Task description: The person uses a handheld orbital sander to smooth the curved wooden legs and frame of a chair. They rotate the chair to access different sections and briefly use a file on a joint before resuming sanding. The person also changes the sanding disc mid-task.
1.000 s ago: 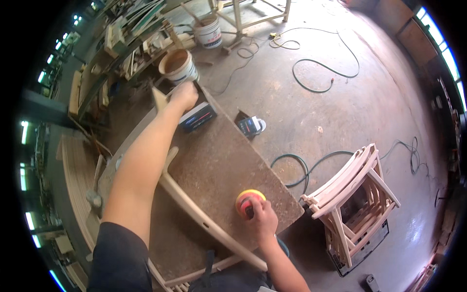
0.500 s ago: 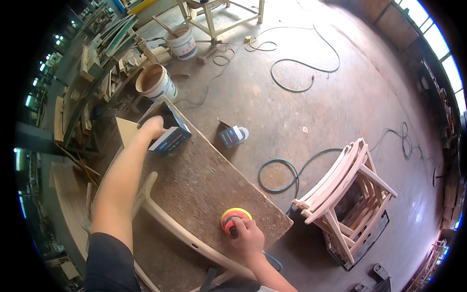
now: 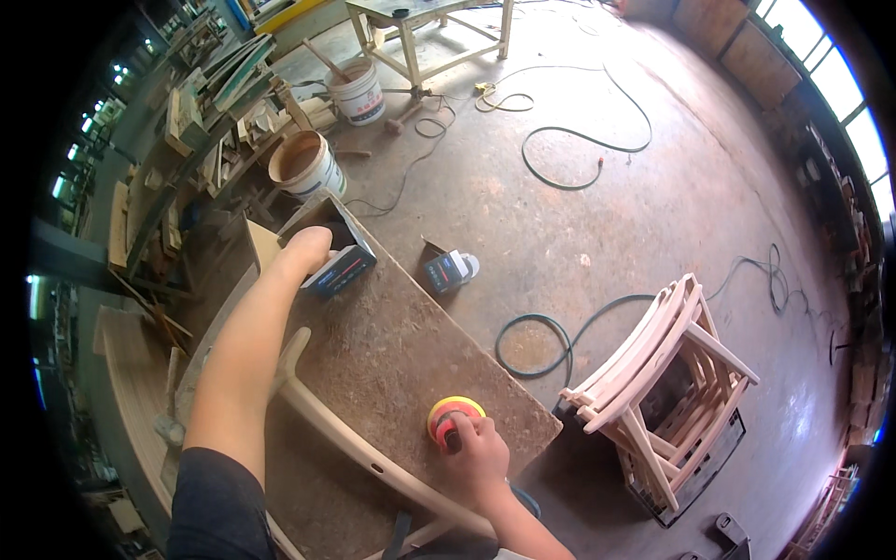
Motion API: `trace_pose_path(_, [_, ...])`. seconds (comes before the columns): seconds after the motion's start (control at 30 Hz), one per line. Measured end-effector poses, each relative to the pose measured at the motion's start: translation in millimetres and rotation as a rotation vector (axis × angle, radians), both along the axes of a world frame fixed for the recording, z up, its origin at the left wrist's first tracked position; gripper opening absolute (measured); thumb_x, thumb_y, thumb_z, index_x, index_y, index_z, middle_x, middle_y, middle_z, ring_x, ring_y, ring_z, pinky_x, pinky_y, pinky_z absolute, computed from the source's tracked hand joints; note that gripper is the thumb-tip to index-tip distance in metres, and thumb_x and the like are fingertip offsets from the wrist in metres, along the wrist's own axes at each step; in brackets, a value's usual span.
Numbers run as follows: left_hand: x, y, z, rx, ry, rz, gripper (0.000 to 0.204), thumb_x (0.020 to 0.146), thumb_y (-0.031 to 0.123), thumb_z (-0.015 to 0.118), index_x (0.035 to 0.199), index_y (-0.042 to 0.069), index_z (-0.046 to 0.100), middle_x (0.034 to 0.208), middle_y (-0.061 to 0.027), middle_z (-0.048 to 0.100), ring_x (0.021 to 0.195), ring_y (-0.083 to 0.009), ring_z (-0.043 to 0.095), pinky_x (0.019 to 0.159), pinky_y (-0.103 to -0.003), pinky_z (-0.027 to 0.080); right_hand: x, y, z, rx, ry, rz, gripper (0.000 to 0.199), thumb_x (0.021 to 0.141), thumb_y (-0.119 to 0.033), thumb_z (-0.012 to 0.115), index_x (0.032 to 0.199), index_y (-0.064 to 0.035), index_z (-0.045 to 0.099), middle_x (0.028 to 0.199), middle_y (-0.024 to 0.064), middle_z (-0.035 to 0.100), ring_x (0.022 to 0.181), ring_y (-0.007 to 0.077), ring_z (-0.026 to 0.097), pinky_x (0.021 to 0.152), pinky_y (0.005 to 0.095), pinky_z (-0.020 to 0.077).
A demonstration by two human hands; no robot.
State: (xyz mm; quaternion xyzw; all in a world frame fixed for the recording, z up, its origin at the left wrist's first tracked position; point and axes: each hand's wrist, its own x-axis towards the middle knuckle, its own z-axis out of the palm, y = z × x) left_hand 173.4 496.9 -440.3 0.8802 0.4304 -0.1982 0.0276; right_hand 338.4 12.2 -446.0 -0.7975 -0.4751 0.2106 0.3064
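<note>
Head view, looking down: the fingers of the right hand (image 3: 478, 457) are curled around the dark grip of a round sander (image 3: 455, 418) with a yellow rim and red top, which sits flat on the brown bench (image 3: 411, 355) near its right front edge. The left hand (image 3: 308, 250) is stretched far forward across the bench to an open dark box (image 3: 338, 250) at the far corner; it rests on the box's edge, and whether its fingers are spread or closed cannot be told, since only the back of the hand shows. Between the two arms a long, pale, curved wooden piece (image 3: 345, 439) lies across the bench, passing under the left forearm and running toward the lower edge near the right wrist.

Beyond the bench, on the concrete floor (image 3: 607, 215), a small dark device with a white part (image 3: 450, 272) lies just past the bench's far edge. A dark hose (image 3: 532, 345) loops on the floor to the right of it. Further right stands a stack of pale unfinished wooden chair frames (image 3: 653, 373). Behind the box are two buckets, one with a brown inside (image 3: 303, 166) and a white one (image 3: 358, 93), near piled wood offcuts at the left. A wooden table frame (image 3: 420, 28) stands at the top, with thin cables trailing over the floor.
</note>
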Motion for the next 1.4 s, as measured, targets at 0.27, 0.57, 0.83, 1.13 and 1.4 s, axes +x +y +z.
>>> trace_pose_path(0.27, [27,-45,62,0.252,-0.102,0.23,0.012,0.089,0.007,0.068,0.094,0.0,0.076,0.099,-0.0256,0.076,0.096,-0.0409,0.075,0.082,-0.048,0.061,2,-1,8,0.013,0.012,0.012,0.055,0.07,-0.016,0.086,0.121,-0.0227,0.067,0.103,0.0119,0.065,0.083,0.0349,0.071,0.067,0.0454,0.0578])
trace_pose_path(0.57, [-17,-186,182,0.588,-0.53,0.166,0.014,0.096,0.011,0.069,0.099,0.0,0.061,0.086,-0.0196,0.074,0.075,-0.0286,0.076,0.065,-0.041,0.06,3,-4,1,-0.045,0.032,0.036,0.064,0.068,-0.02,0.091,0.126,-0.0284,0.065,0.103,0.0146,0.064,0.086,0.0376,0.071,0.07,0.0478,0.0588])
trace_pose_path(0.83, [-89,-422,181,-0.95,-2.007,1.046,0.022,0.106,0.024,0.068,0.108,0.003,0.062,0.087,-0.0047,0.069,0.064,-0.0096,0.058,0.056,-0.022,0.046,15,-31,89,0.101,1.6,0.103,0.063,0.095,-0.054,0.073,0.133,-0.0064,0.058,0.108,0.0047,0.07,0.092,0.0178,0.07,0.078,0.0295,0.0583])
trace_pose_path(1.13, [-80,-540,180,-1.086,-2.046,1.096,0.023,0.106,0.024,0.068,0.105,0.002,0.061,0.085,-0.0051,0.067,0.064,-0.0088,0.056,0.056,-0.022,0.046,-50,-79,152,-0.005,1.752,-0.007,0.058,0.111,-0.058,0.039,0.147,-0.014,0.052,0.126,0.0059,0.068,0.11,0.017,0.07,0.089,0.0331,0.0594])
trace_pose_path(1.4, [-94,-575,172,-1.038,-1.965,1.1,0.018,0.107,0.021,0.066,0.106,0.003,0.06,0.082,-0.0034,0.065,0.061,-0.0086,0.055,0.054,-0.022,0.045,-65,-100,144,0.012,1.778,0.07,0.056,0.11,-0.059,0.042,0.142,-0.0152,0.054,0.12,0.005,0.07,0.1,0.0152,0.071,0.076,0.0291,0.0587])
